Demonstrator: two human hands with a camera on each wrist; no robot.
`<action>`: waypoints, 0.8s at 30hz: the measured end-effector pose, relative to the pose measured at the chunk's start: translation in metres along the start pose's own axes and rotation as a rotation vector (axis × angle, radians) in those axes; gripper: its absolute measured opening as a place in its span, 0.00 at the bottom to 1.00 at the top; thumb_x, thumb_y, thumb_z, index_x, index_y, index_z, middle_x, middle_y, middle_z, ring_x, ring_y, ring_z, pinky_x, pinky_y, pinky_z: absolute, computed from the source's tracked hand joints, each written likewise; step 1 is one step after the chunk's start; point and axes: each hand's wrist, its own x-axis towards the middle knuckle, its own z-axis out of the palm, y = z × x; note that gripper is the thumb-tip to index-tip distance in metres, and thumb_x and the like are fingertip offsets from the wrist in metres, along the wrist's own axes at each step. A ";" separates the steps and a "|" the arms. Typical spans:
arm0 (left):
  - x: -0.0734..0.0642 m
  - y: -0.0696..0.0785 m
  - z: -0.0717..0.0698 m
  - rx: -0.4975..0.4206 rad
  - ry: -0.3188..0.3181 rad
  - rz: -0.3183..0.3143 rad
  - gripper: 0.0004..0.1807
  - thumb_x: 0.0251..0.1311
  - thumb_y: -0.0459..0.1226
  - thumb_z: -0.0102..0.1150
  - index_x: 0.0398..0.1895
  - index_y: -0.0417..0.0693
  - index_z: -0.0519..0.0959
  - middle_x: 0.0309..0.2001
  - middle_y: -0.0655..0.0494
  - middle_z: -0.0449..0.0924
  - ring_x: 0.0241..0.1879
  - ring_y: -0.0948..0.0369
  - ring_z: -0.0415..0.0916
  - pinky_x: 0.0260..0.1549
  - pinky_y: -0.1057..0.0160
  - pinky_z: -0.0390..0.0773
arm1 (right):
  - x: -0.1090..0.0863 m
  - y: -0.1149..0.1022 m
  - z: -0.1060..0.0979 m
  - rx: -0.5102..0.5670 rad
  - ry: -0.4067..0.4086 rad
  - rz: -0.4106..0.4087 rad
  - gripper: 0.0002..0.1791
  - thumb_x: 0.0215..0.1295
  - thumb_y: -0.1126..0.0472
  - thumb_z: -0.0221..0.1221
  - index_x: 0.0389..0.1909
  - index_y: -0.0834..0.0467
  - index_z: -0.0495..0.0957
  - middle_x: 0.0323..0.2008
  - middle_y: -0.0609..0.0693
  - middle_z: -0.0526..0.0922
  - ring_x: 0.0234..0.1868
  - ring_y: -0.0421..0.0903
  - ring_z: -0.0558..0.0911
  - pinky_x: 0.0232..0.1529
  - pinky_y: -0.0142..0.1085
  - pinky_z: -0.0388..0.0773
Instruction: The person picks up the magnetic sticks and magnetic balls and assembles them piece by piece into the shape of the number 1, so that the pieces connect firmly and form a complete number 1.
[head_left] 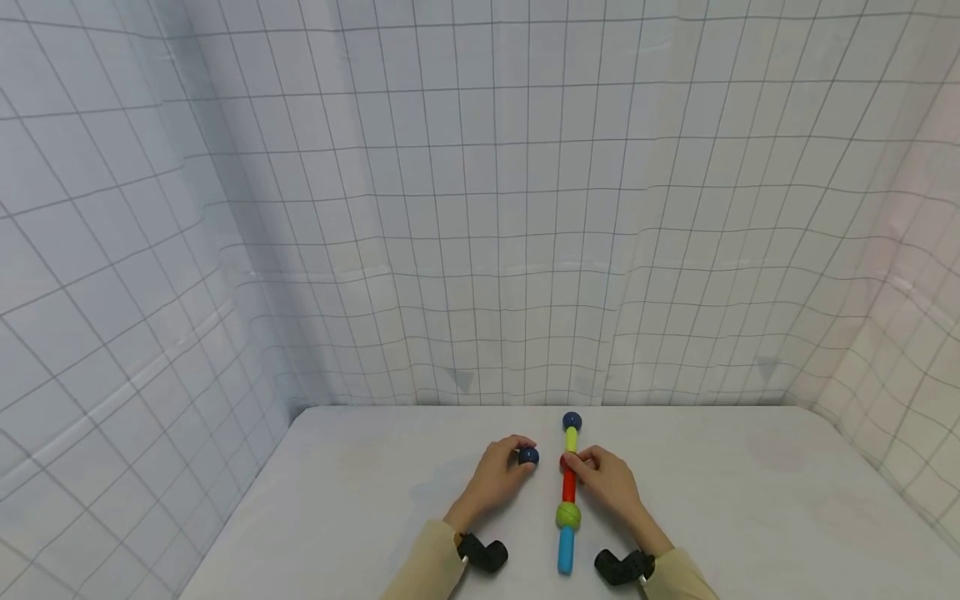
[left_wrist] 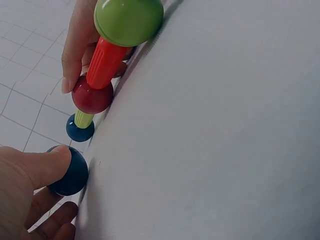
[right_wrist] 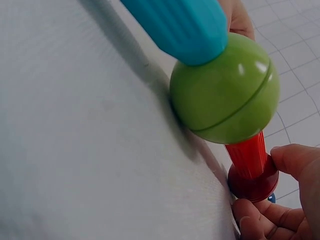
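Note:
A straight chain of toy balls and rods lies on the white table, pointing away from me. From its far end come a dark blue ball [head_left: 572,421], a yellow-green rod [head_left: 572,439], a red ball [left_wrist: 93,96], a red rod [head_left: 569,487], a green ball [head_left: 568,515] and a light blue rod [head_left: 566,550]. My right hand [head_left: 611,482] pinches the red ball between thumb and fingers. Left of the chain, my left hand [head_left: 495,473] grips a loose dark blue ball [left_wrist: 75,175], its thumb across the top. That ball is apart from the chain.
The white table [head_left: 337,500] stretches out on both sides of the hands. White curtains with a dark grid [head_left: 510,208] hang behind and at the sides. Each wrist carries a black camera mount [head_left: 483,552] close above the table.

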 end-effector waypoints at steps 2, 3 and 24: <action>-0.002 0.000 0.000 -0.007 0.005 -0.010 0.14 0.61 0.38 0.61 0.51 0.49 0.77 0.49 0.53 0.77 0.46 0.57 0.70 0.49 0.55 0.71 | 0.000 0.000 0.000 0.001 -0.005 -0.004 0.21 0.63 0.45 0.60 0.36 0.62 0.79 0.19 0.44 0.73 0.21 0.41 0.69 0.22 0.33 0.63; -0.003 0.000 0.001 -0.011 0.009 -0.017 0.15 0.61 0.38 0.61 0.51 0.49 0.77 0.49 0.54 0.77 0.46 0.58 0.71 0.50 0.55 0.71 | 0.000 0.000 0.000 0.004 -0.006 -0.001 0.21 0.63 0.45 0.60 0.36 0.62 0.79 0.19 0.44 0.73 0.21 0.41 0.69 0.22 0.33 0.63; -0.021 0.007 0.000 -0.124 0.023 -0.081 0.15 0.57 0.40 0.66 0.46 0.49 0.77 0.43 0.56 0.79 0.43 0.58 0.75 0.48 0.54 0.74 | -0.001 -0.001 0.000 -0.015 0.004 0.006 0.22 0.63 0.44 0.59 0.36 0.63 0.79 0.19 0.44 0.72 0.20 0.41 0.68 0.21 0.32 0.61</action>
